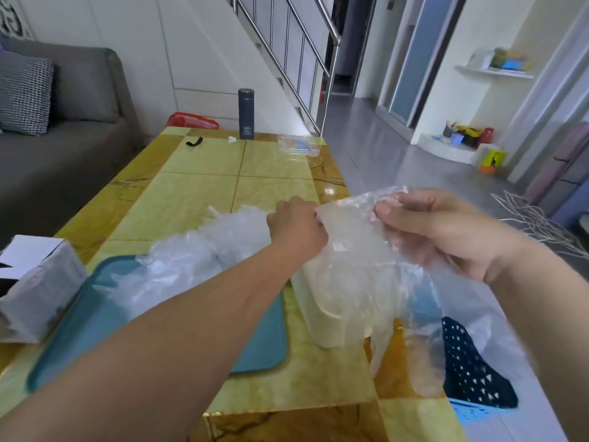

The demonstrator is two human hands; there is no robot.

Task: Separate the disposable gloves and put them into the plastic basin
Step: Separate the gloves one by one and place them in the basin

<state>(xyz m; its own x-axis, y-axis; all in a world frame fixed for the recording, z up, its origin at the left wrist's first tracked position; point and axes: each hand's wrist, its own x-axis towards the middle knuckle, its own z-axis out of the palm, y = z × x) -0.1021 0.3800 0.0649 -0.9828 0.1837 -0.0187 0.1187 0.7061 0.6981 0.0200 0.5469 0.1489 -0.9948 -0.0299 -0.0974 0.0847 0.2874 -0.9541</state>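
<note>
Both hands are working above the near right part of a yellow table [204, 193]. The left hand [298, 226] is pinching one edge of a clear glove [353, 250]; the right hand [436, 231] is gripping the opposite edge, fingers curled shut on the film. The glove is hanging between them, fingers drooping over a pale tub [322, 317]. A heap of clear gloves [197, 260] is lying in a teal basin [261, 346] just left of the tub. A grey box [38, 282] is sitting at far left.
</note>
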